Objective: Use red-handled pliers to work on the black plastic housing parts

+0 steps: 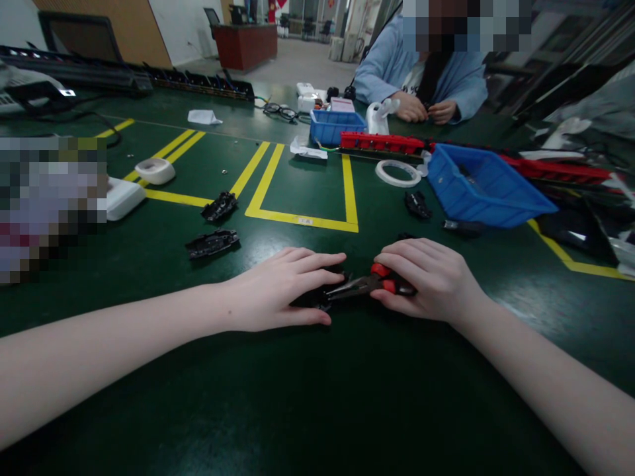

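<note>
My right hand (426,277) is closed around needle-nose pliers (364,285) with red and black handles. The pliers' jaws point left and meet a small black plastic part (322,301) on the green table (317,396). My left hand (278,291) holds that part, with the thumb on the near side and the fingers on the far side. Much of the part is hidden beneath the fingers. Two similar black plastic pieces, one upper (219,206) and one lower (213,244), lie beyond my left wrist. Another black piece (417,204) lies beyond my right hand.
A blue bin (489,188) stands at the right beside a roll of white tape (397,173). Farther back are a smaller blue bin (337,127) and a long red strip (381,142). Yellow tape (302,220) marks the table. A person in a blue sleeve (377,73) sits opposite.
</note>
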Tool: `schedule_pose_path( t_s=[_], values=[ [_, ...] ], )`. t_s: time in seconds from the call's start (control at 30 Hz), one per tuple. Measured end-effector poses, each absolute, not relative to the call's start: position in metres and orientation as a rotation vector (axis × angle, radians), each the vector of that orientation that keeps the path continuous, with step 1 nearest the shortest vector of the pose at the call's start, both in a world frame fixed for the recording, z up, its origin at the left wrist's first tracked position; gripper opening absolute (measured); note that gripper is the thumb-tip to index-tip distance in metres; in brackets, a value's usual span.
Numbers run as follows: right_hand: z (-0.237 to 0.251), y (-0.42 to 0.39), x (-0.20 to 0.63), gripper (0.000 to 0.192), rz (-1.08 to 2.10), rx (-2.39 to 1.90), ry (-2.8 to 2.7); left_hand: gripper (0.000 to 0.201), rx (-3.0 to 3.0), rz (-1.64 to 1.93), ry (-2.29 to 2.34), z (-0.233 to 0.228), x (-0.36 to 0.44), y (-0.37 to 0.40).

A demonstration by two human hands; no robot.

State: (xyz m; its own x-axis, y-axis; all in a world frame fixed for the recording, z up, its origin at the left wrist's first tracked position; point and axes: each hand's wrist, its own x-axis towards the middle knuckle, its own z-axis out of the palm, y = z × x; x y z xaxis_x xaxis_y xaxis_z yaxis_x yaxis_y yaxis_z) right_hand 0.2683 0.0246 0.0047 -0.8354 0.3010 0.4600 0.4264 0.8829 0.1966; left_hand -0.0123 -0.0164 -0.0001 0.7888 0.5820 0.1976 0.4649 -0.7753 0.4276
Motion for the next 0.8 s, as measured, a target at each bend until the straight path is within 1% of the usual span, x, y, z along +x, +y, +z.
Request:
schedule_pose_path(
  t_s=[0.17, 0.3, 0.47, 0.8],
  values=[
    [0.0045, 0.0243, 0.2675, 0.030, -0.413, -0.519, -2.629, 0.038, 2.597, 0.467, 0.803, 0.0013, -0.0118, -0.0177],
    [0.0032, 0.0255, 0.2679, 0.030, -0.423, -0.510, -2.620, 0.036, 2.564, 0.487, 0.802, 0.0020, -0.0116, -0.0172],
    [0.0035, 0.0257, 0.2684, 0.028, -0.421, -0.522, -2.629, 0.028, 2.485, 0.506, 0.782, 0.0025, -0.0129, -0.0129],
    [0.0041, 0.0242, 0.2679, 0.029, -0.443, -0.544, -2.618, 0.025, 2.329, 0.534, 0.788, 0.0043, -0.0134, -0.0098]
  ],
)
